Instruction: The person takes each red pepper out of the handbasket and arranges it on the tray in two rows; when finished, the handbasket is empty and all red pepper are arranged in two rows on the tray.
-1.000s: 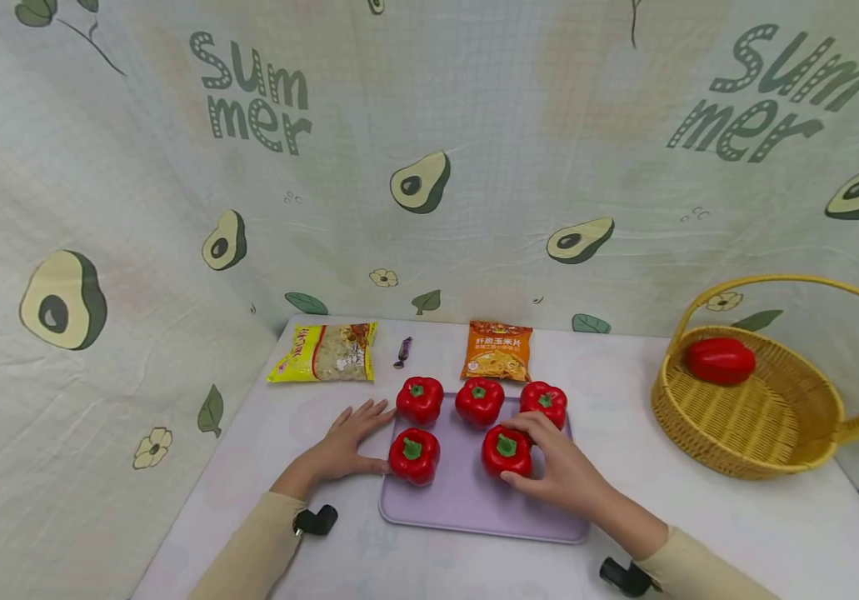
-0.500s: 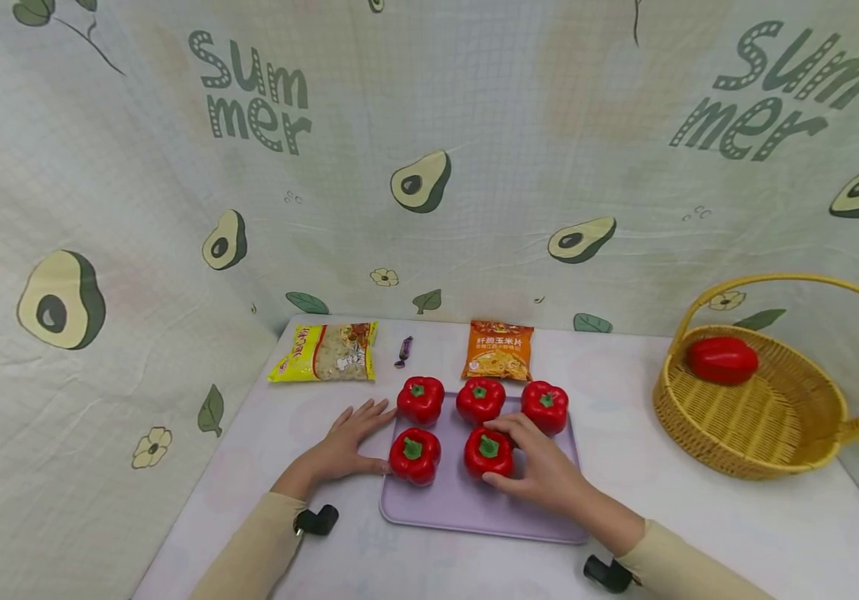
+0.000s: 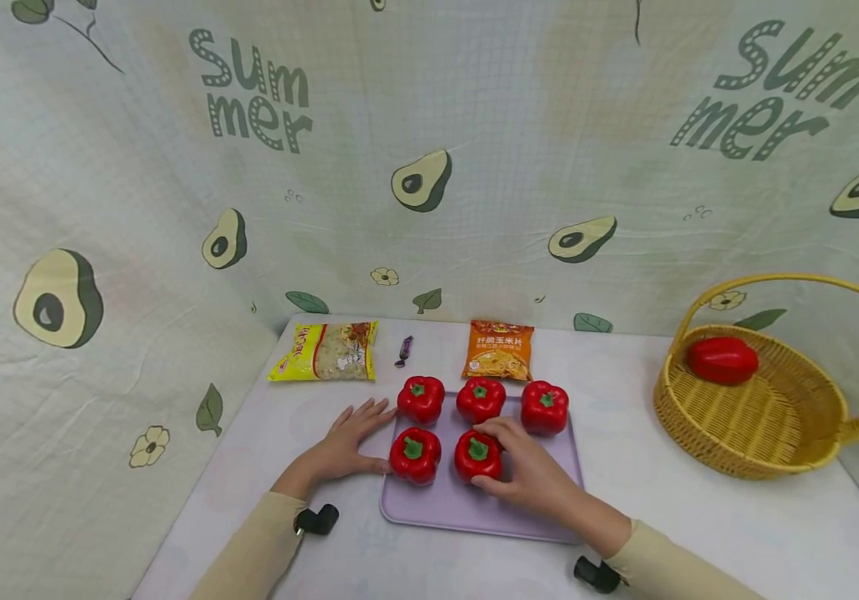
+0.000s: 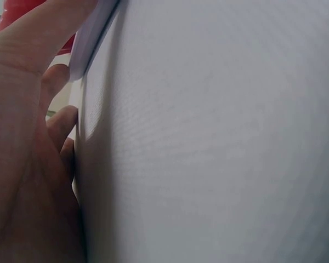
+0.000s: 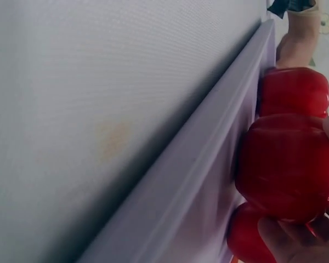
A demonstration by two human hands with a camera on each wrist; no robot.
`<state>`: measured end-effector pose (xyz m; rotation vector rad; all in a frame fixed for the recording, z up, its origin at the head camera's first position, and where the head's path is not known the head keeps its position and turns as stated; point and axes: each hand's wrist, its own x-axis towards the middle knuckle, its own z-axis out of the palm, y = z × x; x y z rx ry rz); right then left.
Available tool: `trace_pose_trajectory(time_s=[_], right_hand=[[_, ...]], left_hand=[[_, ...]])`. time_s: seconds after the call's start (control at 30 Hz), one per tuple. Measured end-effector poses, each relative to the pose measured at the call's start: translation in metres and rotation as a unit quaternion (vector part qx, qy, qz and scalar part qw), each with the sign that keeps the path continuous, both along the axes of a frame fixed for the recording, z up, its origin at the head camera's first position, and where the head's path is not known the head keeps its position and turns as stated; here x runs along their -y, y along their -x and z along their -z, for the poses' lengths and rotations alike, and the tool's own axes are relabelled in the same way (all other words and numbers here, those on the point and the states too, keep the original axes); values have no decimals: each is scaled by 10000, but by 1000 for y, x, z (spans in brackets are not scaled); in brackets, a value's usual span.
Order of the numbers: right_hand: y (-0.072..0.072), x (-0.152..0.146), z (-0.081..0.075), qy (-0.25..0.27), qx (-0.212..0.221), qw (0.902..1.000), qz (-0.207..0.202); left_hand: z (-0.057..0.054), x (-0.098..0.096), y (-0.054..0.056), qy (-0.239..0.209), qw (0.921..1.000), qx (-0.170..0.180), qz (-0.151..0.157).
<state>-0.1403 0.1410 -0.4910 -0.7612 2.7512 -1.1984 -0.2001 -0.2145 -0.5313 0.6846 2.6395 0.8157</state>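
On a purple tray [image 3: 429,510] stand several red bell peppers with green stems. My right hand [image 3: 530,471] grips the front middle bell pepper [image 3: 476,457] from its right side, thumb in front and fingers behind; in the right wrist view that bell pepper [image 5: 288,167] looks upright in the tray. Along the tray's left edge rests my left hand [image 3: 342,446], fingers spread, beside the front left bell pepper [image 3: 415,456] and back left bell pepper [image 3: 421,400]. The left wrist view shows the left hand [image 4: 27,126] with its thumb at the tray rim.
Behind the tray lie a yellow snack bag [image 3: 332,353], a small purple candy [image 3: 403,352] and an orange snack bag [image 3: 498,351]. At the right, a yellow wicker basket [image 3: 672,425] with a tall handle holds one red pepper [image 3: 722,361]. A printed cloth hangs behind.
My right hand has moved the front bell pepper leftward across the tray, toward the front left one. The left hand has stayed in place.
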Motion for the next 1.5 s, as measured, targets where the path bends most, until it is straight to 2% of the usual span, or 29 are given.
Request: trace_pose_trajectory(time_s=[0.43, 0.97, 1.33, 1.5], right_hand=[[-2, 0, -2, -166, 89, 9998, 66], [-1, -6, -7, -11, 119, 9999, -77], [-1, -17, -3, 96, -83, 9999, -38], [-3, -23, -5, 155, 9, 9999, 55]], left_hand=[[0, -1, -1, -29, 10000, -88, -7], [-2, -1, -1, -62, 10000, -23, -19], [-1, -1, -1, 42, 10000, -14, -27], [-1, -1, -2, 51, 10000, -18, -53]])
